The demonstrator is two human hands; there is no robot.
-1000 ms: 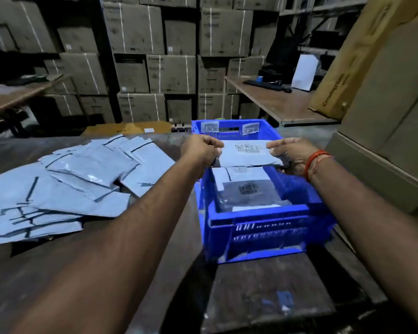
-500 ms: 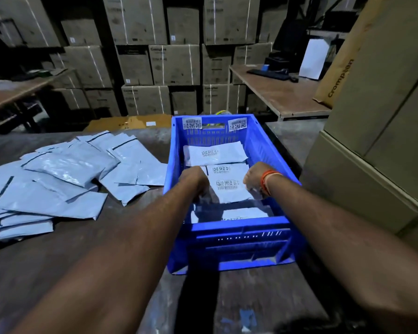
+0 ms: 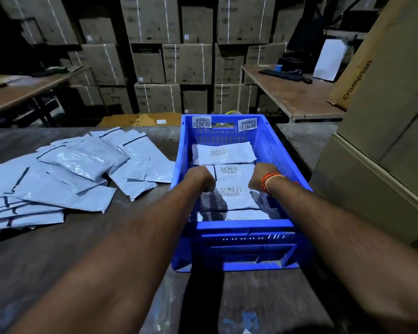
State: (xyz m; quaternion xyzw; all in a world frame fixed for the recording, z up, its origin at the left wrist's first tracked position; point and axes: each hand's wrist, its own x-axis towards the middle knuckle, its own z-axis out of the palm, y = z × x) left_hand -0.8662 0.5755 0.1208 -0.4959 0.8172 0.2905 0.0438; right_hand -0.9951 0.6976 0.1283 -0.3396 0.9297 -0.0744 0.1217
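Note:
A blue plastic crate [image 3: 246,225] stands on a dark worn table [image 3: 58,256] in front of me. Several white packets with barcode labels lie inside it, one at the far end [image 3: 222,154]. Both my hands are down in the crate. My left hand [image 3: 199,177] and my right hand [image 3: 258,175], with an orange thread on its wrist, are curled at the left and right edges of the top labelled packet [image 3: 232,192]. It lies low on the stack. My fingertips are hidden behind the backs of my hands.
A loose pile of grey mailer bags [image 3: 77,165] covers the table left of the crate. Large cardboard boxes [image 3: 384,141] stand close on the right. Stacked cartons [image 3: 186,63] fill the back wall, and a desk with a keyboard [image 3: 282,74] is at the back right.
A second ago both hands held the packet above the crate's far end. They lowered it into the crate onto the stack. Little has moved in the last half second.

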